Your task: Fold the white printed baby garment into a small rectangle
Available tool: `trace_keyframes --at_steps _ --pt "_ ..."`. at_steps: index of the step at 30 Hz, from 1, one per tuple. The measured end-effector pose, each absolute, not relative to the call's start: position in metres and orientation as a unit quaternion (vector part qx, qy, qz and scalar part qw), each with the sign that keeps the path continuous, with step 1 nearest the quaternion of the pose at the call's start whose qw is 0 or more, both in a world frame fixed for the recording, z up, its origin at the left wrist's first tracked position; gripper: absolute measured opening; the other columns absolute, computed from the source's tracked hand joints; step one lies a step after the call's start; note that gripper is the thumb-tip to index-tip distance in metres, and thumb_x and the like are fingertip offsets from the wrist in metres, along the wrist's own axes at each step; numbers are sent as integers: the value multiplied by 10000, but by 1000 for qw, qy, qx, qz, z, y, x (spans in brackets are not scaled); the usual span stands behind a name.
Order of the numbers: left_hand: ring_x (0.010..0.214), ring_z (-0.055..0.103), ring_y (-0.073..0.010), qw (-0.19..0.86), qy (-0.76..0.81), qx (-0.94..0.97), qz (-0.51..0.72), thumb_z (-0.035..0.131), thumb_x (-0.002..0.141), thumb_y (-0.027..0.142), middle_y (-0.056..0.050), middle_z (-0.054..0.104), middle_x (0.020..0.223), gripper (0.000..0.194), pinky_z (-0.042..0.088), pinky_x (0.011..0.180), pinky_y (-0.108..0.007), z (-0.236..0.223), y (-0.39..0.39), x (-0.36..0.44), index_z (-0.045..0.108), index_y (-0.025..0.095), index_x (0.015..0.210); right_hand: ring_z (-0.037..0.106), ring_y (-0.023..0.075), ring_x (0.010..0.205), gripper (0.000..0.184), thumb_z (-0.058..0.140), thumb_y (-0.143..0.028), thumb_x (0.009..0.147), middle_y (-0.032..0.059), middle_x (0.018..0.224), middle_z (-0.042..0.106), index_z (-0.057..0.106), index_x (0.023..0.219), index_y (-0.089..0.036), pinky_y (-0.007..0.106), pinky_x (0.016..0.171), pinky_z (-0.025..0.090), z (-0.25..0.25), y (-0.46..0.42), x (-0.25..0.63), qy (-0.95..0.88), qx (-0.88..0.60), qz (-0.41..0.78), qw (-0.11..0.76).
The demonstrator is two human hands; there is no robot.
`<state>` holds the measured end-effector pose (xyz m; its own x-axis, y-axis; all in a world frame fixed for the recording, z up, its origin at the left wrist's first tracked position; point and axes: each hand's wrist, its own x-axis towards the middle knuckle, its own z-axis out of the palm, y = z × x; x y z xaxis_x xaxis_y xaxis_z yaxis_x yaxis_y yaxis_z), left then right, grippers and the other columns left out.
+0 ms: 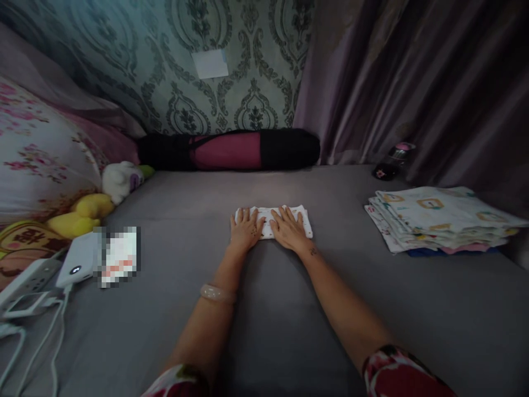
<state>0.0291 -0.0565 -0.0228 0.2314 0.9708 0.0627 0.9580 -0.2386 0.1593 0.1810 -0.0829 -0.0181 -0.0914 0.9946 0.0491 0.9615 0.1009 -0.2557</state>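
Note:
A small white cloth with tiny prints [303,216] lies folded into a narrow strip on the grey bed sheet [289,309]. My left hand [245,229] lies flat on its left part, fingers stretched out. My right hand [288,227] lies flat on the middle of the cloth, fingers spread and open. Both palms press down on the fabric side by side. A pale bangle [216,293] sits on my left forearm.
A stack of folded printed cloths [438,218] lies at the right. A black and pink rolled bag [229,149] rests against the patterned wall. Plush toys [103,196], a floral pillow [37,154], a white charger with cables [61,270] crowd the left. A dark bottle [392,160] stands by the curtain.

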Motion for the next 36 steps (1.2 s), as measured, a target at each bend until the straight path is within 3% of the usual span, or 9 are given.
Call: trace_keyframes --at_steps 6,10,20,26,36 --pt "1434 256 -288 -3 615 778 125 211 988 445 -140 381 1513 546 131 1154 -556 -23 -52 24 432 186 1415 189 257 1450 559 188 -406 1004 133 1560 279 353 1478 -160 524 1160 86 -15 -82 188 -726 -675 53 118" --pt "1445 230 -296 16 627 774 86 219 985 435 -150 345 1531 564 143 1159 -548 -27 -49 20 403 153 1438 214 267 1442 598 179 -423 1004 162 1547 297 330 1480 -94 490 1167 78 -21 -80 195 -700 -706 36 104" --pt "1450 212 -309 34 626 777 60 168 977 459 -152 320 1542 626 185 1145 -570 -30 -48 17 358 120 1468 218 278 1439 622 150 -435 1001 157 1546 300 303 1492 -85 491 1167 80 -22 -80 195 -697 -710 45 87" --pt "1452 221 -276 12 642 759 112 159 981 409 -123 347 1533 591 150 1168 -536 -25 -45 10 403 134 1443 210 287 1439 616 166 -409 990 163 1557 270 315 1483 -71 510 1162 85 -21 -76 205 -678 -729 33 94" --pt "1464 162 -307 114 667 732 81 208 960 439 -128 214 1581 625 133 1164 -558 -31 -39 3 314 127 1491 222 295 1431 642 203 -384 973 172 1553 270 295 1473 7 464 1160 160 -30 -73 217 -657 -750 37 67"
